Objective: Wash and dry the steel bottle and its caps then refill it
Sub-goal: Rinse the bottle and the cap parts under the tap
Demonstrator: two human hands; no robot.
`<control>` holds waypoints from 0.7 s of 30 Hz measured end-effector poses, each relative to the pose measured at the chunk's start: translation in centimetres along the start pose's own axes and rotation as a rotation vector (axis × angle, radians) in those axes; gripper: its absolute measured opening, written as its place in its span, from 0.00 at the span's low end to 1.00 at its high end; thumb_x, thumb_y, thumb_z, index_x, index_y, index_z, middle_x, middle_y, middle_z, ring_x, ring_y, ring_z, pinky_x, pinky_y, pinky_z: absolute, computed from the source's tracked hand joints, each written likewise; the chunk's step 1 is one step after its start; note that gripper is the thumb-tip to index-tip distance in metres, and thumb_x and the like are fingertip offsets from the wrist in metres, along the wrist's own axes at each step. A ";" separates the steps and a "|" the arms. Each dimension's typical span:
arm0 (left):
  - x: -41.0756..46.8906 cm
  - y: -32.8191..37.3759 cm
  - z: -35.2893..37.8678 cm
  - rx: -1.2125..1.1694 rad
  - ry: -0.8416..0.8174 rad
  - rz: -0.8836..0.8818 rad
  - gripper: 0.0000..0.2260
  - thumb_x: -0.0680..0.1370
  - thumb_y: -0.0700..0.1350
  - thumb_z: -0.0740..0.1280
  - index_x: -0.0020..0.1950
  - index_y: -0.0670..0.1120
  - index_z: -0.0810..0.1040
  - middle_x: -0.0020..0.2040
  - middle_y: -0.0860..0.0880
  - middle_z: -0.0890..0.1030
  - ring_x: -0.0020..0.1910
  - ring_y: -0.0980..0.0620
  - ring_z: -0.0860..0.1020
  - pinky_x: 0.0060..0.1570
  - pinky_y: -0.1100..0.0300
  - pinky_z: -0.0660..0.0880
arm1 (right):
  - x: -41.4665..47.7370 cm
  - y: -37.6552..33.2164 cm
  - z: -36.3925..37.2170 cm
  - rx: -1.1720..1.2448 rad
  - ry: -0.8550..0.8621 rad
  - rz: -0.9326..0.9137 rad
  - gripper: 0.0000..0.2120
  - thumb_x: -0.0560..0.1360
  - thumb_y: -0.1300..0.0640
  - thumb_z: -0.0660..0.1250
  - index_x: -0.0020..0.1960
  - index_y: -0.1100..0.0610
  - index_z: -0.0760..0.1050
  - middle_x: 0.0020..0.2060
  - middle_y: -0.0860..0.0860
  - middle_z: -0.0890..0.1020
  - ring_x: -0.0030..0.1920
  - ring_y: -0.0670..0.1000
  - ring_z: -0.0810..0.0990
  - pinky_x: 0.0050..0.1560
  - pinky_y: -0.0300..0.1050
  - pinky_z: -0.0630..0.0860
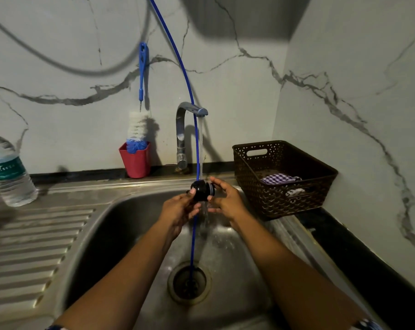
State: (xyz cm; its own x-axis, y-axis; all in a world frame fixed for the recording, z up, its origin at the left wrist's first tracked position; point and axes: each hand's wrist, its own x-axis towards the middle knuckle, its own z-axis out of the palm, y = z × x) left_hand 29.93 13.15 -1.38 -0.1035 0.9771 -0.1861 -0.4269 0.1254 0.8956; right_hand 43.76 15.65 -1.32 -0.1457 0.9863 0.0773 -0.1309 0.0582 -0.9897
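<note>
**Cap rinse under tap**

Left hand grip pinches black cap under tap stream over sink, axis sideways, threaded end toward right hand; right fingers spread, just touching cap's end. Left nearer.

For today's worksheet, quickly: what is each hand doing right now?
Left hand: closed on the black cap, under the tap water.
Right hand: fingers spread open, fingertips touching the cap's end, no full grip.
</note>
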 end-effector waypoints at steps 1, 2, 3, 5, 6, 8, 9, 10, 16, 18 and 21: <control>0.0 -0.1 0.1 0.009 -0.007 0.020 0.03 0.77 0.41 0.67 0.48 0.41 0.77 0.41 0.44 0.82 0.36 0.52 0.81 0.34 0.65 0.79 | 0.1 0.1 -0.1 0.046 0.011 0.022 0.23 0.75 0.71 0.64 0.64 0.51 0.73 0.63 0.51 0.73 0.52 0.52 0.79 0.39 0.41 0.80; 0.1 -0.2 0.0 0.031 -0.010 0.044 0.02 0.77 0.40 0.67 0.48 0.42 0.77 0.43 0.44 0.82 0.38 0.52 0.81 0.35 0.65 0.80 | 0.3 0.1 -0.1 0.093 0.028 0.049 0.20 0.75 0.68 0.65 0.64 0.52 0.73 0.63 0.53 0.75 0.52 0.53 0.79 0.40 0.41 0.80; 0.1 -0.3 0.1 0.062 -0.009 0.070 0.01 0.77 0.39 0.67 0.48 0.43 0.77 0.45 0.44 0.82 0.40 0.51 0.81 0.36 0.64 0.80 | 0.3 0.1 0.0 0.140 0.051 0.075 0.18 0.75 0.66 0.66 0.63 0.54 0.74 0.62 0.55 0.76 0.53 0.55 0.80 0.42 0.42 0.80; 0.3 -0.6 0.0 0.118 -0.011 0.106 0.04 0.77 0.37 0.67 0.49 0.45 0.77 0.49 0.44 0.82 0.43 0.50 0.81 0.37 0.62 0.78 | 0.2 0.0 0.1 0.199 0.095 0.105 0.15 0.75 0.63 0.67 0.62 0.56 0.73 0.60 0.58 0.78 0.53 0.56 0.80 0.44 0.43 0.79; 0.3 -0.6 0.0 0.125 -0.015 0.111 0.04 0.77 0.37 0.67 0.50 0.46 0.78 0.50 0.44 0.82 0.44 0.50 0.81 0.39 0.61 0.78 | 0.2 0.0 0.2 0.206 0.106 0.098 0.15 0.75 0.63 0.67 0.61 0.57 0.73 0.59 0.58 0.78 0.53 0.56 0.79 0.44 0.42 0.79; 0.0 -0.5 0.1 0.101 -0.036 0.087 0.04 0.77 0.42 0.68 0.51 0.45 0.78 0.50 0.44 0.82 0.46 0.49 0.81 0.43 0.59 0.78 | 0.1 0.0 0.3 0.206 0.102 0.061 0.16 0.74 0.66 0.67 0.61 0.58 0.73 0.56 0.57 0.77 0.53 0.55 0.78 0.43 0.40 0.79; 0.0 -0.3 0.1 0.080 -0.044 0.070 0.06 0.77 0.44 0.68 0.52 0.45 0.79 0.50 0.43 0.82 0.46 0.48 0.81 0.45 0.58 0.79 | 0.1 0.0 0.4 0.207 0.089 0.044 0.16 0.74 0.67 0.67 0.60 0.57 0.73 0.56 0.56 0.77 0.54 0.54 0.78 0.43 0.39 0.79; 0.0 -0.2 0.1 0.060 -0.049 0.058 0.08 0.77 0.46 0.68 0.53 0.44 0.78 0.49 0.43 0.83 0.46 0.47 0.81 0.46 0.58 0.79 | 0.1 0.1 0.5 0.205 0.068 0.022 0.17 0.73 0.69 0.67 0.59 0.56 0.73 0.56 0.55 0.77 0.54 0.53 0.78 0.42 0.39 0.79; 0.5 -0.2 -0.1 -0.041 -0.010 0.090 0.09 0.76 0.37 0.68 0.55 0.43 0.74 0.52 0.42 0.80 0.45 0.48 0.81 0.40 0.60 0.80 | 0.1 0.5 0.9 0.160 0.017 -0.019 0.24 0.73 0.74 0.63 0.63 0.53 0.69 0.57 0.54 0.75 0.56 0.51 0.76 0.44 0.38 0.78; 0.6 -0.2 0.1 -0.046 -0.004 0.124 0.12 0.75 0.34 0.68 0.56 0.44 0.72 0.51 0.44 0.80 0.46 0.48 0.81 0.40 0.59 0.79 | 0.2 0.5 0.7 0.174 0.082 0.041 0.21 0.74 0.73 0.64 0.63 0.56 0.69 0.54 0.52 0.77 0.53 0.50 0.77 0.46 0.39 0.78; 0.6 -0.3 0.3 -0.021 -0.022 0.173 0.14 0.73 0.31 0.69 0.54 0.45 0.72 0.52 0.44 0.79 0.47 0.47 0.80 0.43 0.57 0.80 | 0.3 0.8 0.6 0.162 0.129 0.149 0.07 0.75 0.68 0.65 0.49 0.57 0.74 0.44 0.53 0.80 0.43 0.49 0.79 0.46 0.40 0.77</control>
State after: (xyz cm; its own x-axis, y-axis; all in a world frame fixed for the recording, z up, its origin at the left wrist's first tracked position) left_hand 30.25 13.77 -1.69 -0.1578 0.9872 -0.0212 -0.4230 -0.0482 0.9048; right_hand 43.03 15.86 -1.97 -0.0505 0.9943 -0.0938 -0.2746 -0.1041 -0.9559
